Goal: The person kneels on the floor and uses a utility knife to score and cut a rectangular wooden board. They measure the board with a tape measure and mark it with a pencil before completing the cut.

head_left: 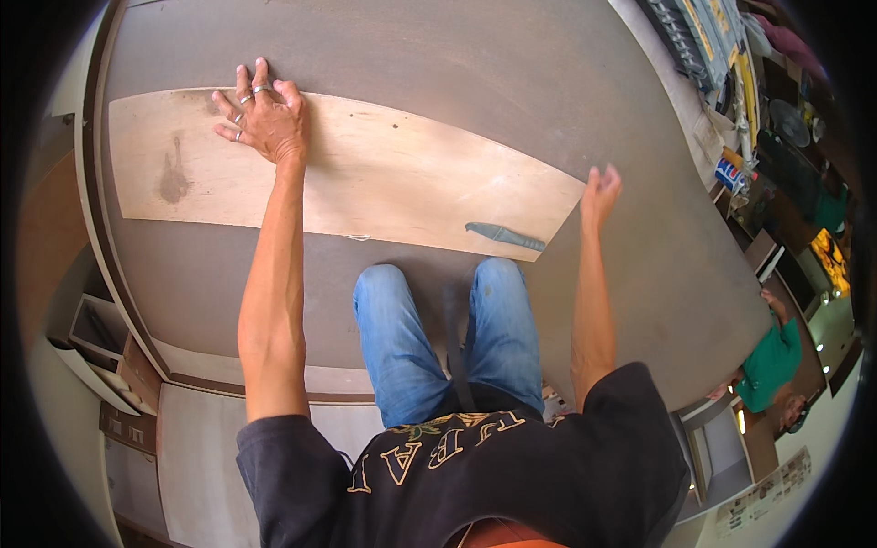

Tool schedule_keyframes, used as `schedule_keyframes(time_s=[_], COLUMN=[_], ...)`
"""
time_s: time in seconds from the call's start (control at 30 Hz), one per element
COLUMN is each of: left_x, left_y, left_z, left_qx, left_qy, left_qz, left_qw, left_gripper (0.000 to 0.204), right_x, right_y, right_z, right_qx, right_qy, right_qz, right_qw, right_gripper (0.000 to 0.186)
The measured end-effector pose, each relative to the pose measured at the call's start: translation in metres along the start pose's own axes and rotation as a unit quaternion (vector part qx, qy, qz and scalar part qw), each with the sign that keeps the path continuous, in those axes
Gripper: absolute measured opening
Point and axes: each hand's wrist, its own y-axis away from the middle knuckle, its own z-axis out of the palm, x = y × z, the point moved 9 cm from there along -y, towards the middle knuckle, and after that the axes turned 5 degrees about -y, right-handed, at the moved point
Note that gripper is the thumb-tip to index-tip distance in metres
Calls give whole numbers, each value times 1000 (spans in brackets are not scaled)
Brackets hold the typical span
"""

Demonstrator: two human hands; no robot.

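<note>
A long pale plywood strip (384, 178) lies across a large grey-brown board (475, 73). My left hand (265, 114), with rings on its fingers, rests flat and spread on the strip's far left edge. My right hand (600, 190) hovers just off the strip's right end with its fingers loosely curled and nothing in it. A grey-handled knife (504, 237) lies on the strip's near right corner, left of my right hand. My knees in blue jeans (448, 320) rest on the grey board below the strip.
Shelves with stacked goods (713, 46) line the top right. Another person in a green shirt (769, 363) is at the right beyond the board's edge. Pale panels (196, 438) and a low cabinet (100, 333) sit at the lower left.
</note>
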Motion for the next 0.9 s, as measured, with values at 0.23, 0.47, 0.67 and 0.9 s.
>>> schedule_keyframes(time_s=[0.23,0.47,0.67,0.9], left_x=[-20,10,-157,-114], left_y=[9,18,49,63], left_z=[-5,-39,-25,-69], left_qx=[5,-144,-106,-76], left_qy=[46,27,-97,18], left_qz=[44,142,131,118], left_qw=[998,979,981,990], left_gripper=[47,42,44,43], right_x=[190,155,48,11], right_y=[96,86,82,107], right_z=[46,26,54,60], right_qx=[-167,-126,-165,-228], right_qy=[-133,-170,-102,-92], right_qz=[134,76,-15,-60], right_qw=[968,974,981,967], right_gripper=[47,36,47,43])
